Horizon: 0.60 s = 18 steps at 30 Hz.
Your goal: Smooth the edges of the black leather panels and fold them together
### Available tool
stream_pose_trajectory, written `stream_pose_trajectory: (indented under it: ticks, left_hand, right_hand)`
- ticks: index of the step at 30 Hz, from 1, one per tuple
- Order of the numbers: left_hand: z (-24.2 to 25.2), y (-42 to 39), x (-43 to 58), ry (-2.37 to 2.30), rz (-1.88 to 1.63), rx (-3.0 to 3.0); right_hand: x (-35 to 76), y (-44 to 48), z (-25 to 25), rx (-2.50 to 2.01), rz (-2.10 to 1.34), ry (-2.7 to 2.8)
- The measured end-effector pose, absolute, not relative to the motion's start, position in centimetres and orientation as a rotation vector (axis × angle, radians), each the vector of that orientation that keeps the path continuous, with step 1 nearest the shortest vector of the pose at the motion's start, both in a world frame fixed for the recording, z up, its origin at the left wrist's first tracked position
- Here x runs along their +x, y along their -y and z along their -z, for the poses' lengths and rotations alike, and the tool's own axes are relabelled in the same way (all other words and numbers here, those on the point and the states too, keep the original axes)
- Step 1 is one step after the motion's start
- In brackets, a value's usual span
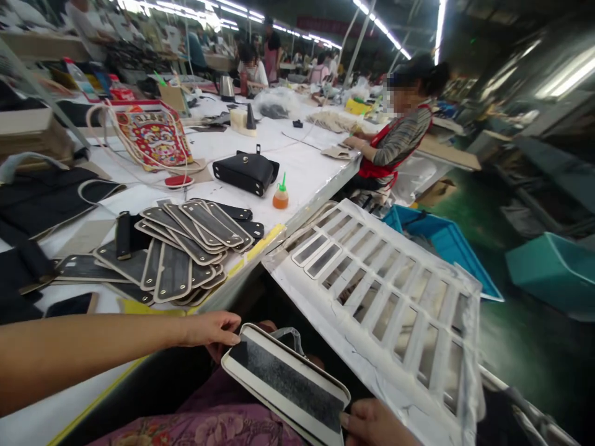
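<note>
Over my lap is a cream-edged handbag (pixel 283 381) with a dark grey strip along its upward face. A plastic-wrapped handle (pixel 290 337) shows behind it. My left hand (pixel 216 331) grips its far left corner between thumb and fingers. At the opposite, near right end, my right hand (pixel 374 424) pinches the edge with its thumb on the dark strip; the lower part of that hand is cut off by the frame. To the left on the table lies a pile of dark panels (pixel 181 248) with pale edges and metal studs.
A white slotted frame (pixel 372 297) stands on my right, with two dark pieces on it. On the table (pixel 307 148) are a black bag (pixel 244 172), a glue bottle (pixel 281 195) and a red patterned bag (pixel 151 133). A co-worker (pixel 402 130) sits beyond, near a blue crate (pixel 441 248).
</note>
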<state>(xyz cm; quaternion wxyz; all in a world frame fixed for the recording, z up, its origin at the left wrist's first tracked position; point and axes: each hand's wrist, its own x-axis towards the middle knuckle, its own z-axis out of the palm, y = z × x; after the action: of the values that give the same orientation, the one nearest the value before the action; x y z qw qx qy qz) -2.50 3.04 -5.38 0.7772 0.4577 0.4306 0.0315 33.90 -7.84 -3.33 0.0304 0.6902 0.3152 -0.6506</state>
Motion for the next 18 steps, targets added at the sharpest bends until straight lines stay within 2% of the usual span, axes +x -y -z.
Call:
stream_pose_trajectory:
  ticks: [4,9,13,18]
  left_hand:
    - [3.9,-3.4,-2.7,-0.956,-0.016,1.392]
    - [0.5,-3.2,1.9,-0.727,-0.050,2.107]
    - [-0.5,-2.3,9.1,-0.422,0.076,2.283]
    - [0.9,-2.2,13.2,-0.305,0.132,2.217]
  right_hand:
    - [33.3,9.0,2.1,2.177,2.062,-1.093]
    - [33.7,10.1,1.9,2.342,1.852,-1.557]
    - [33.5,10.1,2.0,2.423,1.661,-2.111]
    - [32.7,9.9,1.7,2.111,1.434,-2.534]
